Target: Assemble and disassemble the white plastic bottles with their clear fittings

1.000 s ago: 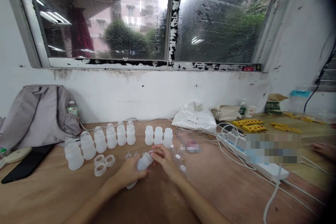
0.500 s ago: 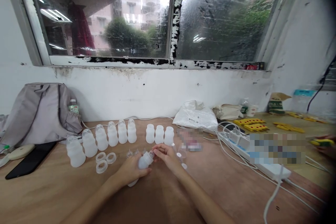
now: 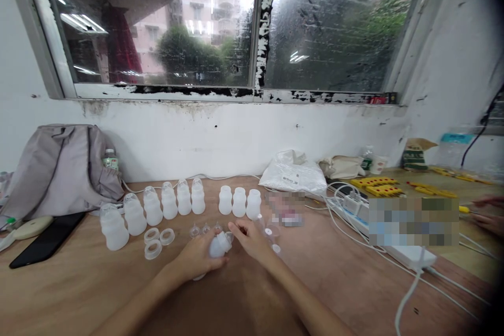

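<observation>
Wrapped in my left hand is a small frosted white baby bottle, tilted with its top toward the right. A clear piece shows at the bottle's top end. My right hand is curled closed right beside that end; whether anything is between its fingers is hidden. Just behind my left hand lie several clear bottle nipples. To the left sit three clear collar rings. Small clear and white caps lie next to my right wrist. Part of another white piece shows below my left hand.
Several capped bottles form a curved row at left; three uncapped bottles stand at the back. A phone and backpack are far left. A white power strip with cables lies right. Another person's hand is at the right edge.
My right fingers have curled in and drawn back slightly from the bottle's top. The bottle has shifted slightly right and down. The other person's hand has moved at the right edge.
</observation>
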A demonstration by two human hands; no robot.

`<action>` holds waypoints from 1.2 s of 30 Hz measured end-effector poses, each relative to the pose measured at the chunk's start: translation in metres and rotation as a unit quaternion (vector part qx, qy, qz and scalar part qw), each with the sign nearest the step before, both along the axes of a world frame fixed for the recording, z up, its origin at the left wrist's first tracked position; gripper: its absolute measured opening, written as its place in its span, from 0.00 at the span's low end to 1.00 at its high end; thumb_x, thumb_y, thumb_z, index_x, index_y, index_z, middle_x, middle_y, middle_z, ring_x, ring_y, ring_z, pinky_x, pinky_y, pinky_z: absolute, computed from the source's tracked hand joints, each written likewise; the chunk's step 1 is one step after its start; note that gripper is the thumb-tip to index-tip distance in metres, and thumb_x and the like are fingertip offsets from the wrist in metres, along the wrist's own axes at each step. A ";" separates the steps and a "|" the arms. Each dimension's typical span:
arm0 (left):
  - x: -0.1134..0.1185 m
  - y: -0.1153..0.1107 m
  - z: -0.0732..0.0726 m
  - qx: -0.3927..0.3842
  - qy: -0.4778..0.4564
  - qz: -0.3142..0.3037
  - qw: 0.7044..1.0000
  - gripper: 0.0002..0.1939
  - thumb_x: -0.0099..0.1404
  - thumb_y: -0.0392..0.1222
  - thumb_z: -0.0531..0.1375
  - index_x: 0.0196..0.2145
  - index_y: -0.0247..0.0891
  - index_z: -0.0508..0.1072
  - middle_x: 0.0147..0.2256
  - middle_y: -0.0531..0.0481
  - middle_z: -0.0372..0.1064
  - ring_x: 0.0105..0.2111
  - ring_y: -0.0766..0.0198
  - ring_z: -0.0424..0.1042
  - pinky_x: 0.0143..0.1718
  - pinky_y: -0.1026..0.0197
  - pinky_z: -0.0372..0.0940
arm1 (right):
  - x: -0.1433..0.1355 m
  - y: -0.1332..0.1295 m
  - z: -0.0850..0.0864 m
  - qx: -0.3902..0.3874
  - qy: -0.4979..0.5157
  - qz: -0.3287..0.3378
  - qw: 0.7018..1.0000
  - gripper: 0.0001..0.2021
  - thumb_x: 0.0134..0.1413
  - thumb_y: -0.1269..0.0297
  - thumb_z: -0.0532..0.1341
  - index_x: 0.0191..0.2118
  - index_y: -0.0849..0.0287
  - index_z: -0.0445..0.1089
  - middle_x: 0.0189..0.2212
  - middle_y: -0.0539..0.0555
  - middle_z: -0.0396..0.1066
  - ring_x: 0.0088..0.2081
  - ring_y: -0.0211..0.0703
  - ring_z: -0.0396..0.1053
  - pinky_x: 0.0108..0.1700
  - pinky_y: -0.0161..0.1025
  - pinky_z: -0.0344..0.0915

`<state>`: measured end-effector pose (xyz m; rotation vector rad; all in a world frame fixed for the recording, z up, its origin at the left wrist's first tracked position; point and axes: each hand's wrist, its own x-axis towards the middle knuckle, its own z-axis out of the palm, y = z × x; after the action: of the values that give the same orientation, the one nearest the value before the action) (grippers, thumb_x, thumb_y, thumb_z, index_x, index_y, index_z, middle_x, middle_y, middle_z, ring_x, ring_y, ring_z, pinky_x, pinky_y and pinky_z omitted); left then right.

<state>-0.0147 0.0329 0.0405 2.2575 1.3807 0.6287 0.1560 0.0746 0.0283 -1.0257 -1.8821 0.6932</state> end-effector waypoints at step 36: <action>0.002 -0.001 -0.003 -0.033 0.070 0.032 0.997 0.19 0.49 0.53 0.57 0.37 0.39 0.67 0.34 0.50 0.70 0.34 0.58 0.69 0.33 0.63 0.59 | -0.001 -0.021 0.009 -0.035 -0.154 0.025 0.987 0.14 0.50 0.56 0.55 0.30 0.62 0.70 0.24 0.52 0.69 0.26 0.37 0.62 0.27 0.32 0.54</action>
<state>-0.0128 0.0317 0.0380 2.2493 1.5216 0.4457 0.1549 0.0532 0.0369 -1.1882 -2.1687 0.6614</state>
